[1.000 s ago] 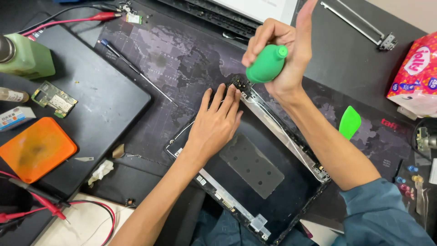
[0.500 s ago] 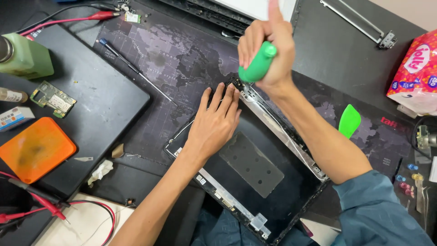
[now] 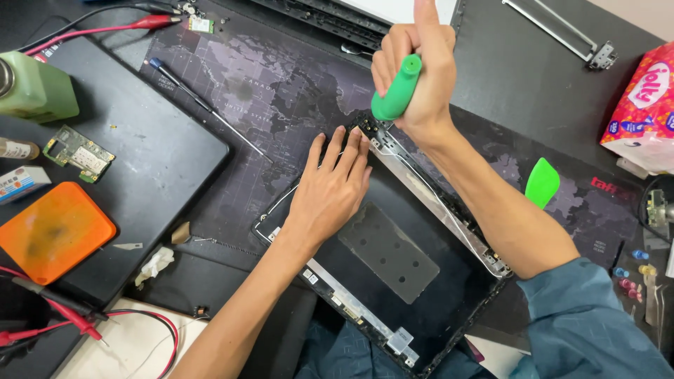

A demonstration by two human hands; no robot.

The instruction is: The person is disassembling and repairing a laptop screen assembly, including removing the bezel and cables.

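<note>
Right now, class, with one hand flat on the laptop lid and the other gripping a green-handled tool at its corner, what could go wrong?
1. The green-handled tool in the right hand bears on the hinge corner; a slip might gouge the lid panel.
2. The left hand's fingers lie right beside the tip and could get jabbed.

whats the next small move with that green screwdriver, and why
Probably keep the green-handled screwdriver upright and turn it at the corner hinge: the right hand has it in a fist grip over the top corner of the black laptop lid panel, and the left hand presses flat beside that corner, steadying it.
</note>
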